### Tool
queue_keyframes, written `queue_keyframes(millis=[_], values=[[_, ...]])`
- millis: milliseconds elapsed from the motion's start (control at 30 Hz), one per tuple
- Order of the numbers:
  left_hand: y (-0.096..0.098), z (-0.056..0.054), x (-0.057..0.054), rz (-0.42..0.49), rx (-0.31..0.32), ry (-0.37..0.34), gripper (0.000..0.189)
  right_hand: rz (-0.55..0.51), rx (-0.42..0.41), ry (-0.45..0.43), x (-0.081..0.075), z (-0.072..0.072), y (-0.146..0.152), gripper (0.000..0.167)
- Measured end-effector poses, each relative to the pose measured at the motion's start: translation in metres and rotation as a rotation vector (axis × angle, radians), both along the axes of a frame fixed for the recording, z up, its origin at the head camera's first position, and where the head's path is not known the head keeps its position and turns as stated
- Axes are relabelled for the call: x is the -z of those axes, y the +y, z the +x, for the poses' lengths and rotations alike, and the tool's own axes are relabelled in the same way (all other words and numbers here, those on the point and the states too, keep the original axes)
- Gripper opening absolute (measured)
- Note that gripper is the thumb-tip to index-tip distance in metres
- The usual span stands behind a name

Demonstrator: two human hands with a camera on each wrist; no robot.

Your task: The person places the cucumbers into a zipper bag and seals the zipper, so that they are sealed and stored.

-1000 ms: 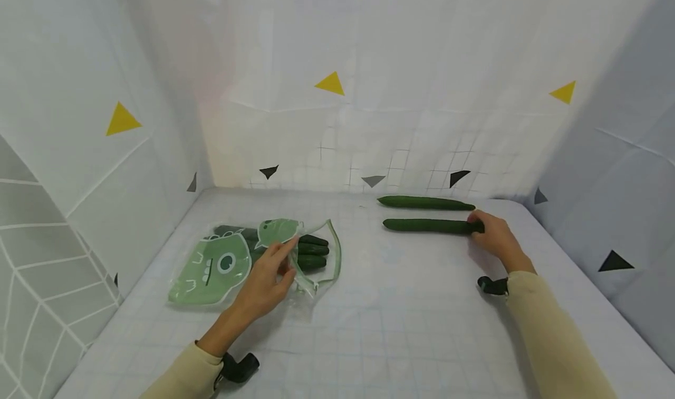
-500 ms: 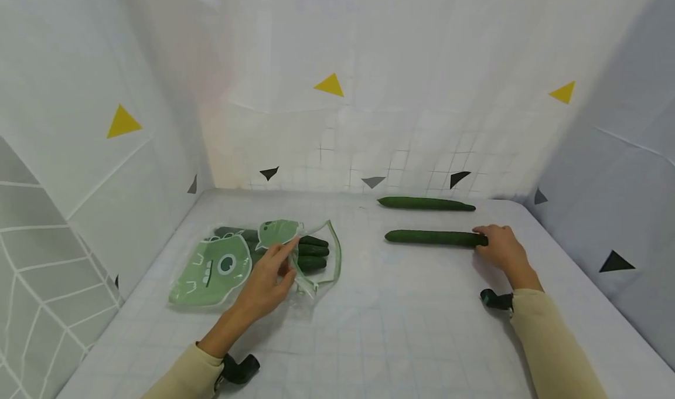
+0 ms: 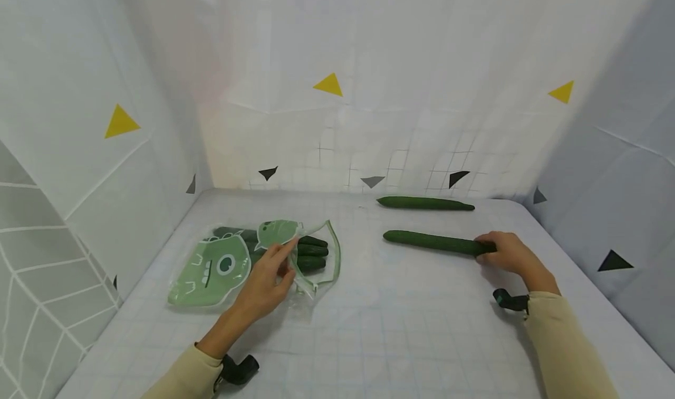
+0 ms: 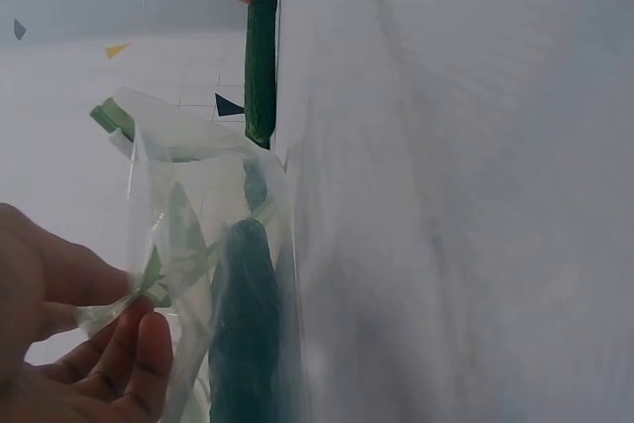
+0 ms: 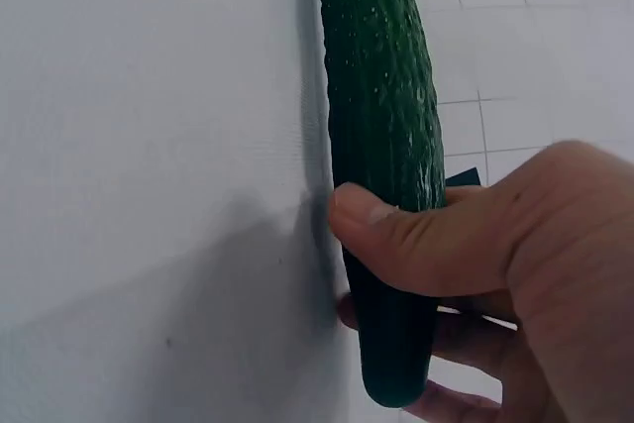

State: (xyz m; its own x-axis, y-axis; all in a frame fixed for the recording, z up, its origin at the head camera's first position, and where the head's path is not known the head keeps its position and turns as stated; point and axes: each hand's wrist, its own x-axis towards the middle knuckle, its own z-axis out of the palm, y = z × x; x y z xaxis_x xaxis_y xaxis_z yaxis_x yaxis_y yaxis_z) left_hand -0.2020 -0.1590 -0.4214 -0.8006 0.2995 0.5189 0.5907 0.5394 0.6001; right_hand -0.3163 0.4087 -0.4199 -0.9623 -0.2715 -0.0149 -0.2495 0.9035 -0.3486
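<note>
My left hand pinches the edge of a clear plastic zip bag printed with a green cartoon monster. The bag lies on its side with its mouth spread toward the right. Several cucumbers lie inside, their ends showing near the opening; one of them, a dark cucumber, shows through the plastic in the left wrist view. On the right, my right hand grips the right end of a long cucumber, thumb on one side and fingers on the other. In the right wrist view the thumb presses its bumpy skin.
Another cucumber lies farther back, parallel to the table's rear edge. White cloth walls with yellow and black triangles enclose the white table at the back and sides. Each wrist carries a small black camera.
The right hand has drawn its cucumber toward me, away from the rear one, and its gripped end has swung slightly nearer and rightward. The left hand and bag have stayed put.
</note>
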Motion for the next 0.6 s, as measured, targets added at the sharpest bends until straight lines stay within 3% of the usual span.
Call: queue_keyframes(millis=[300,600], values=[[0.0,0.001,0.0,0.005,0.004,0.022,0.069,-0.032,-0.124,0.063,-0.005,0.003,-0.022,0.042],[0.0,0.002,-0.002,0.005,0.017,-0.012,0.068,-0.189,-0.161,-0.028,-0.009,0.004,-0.056,0.05]])
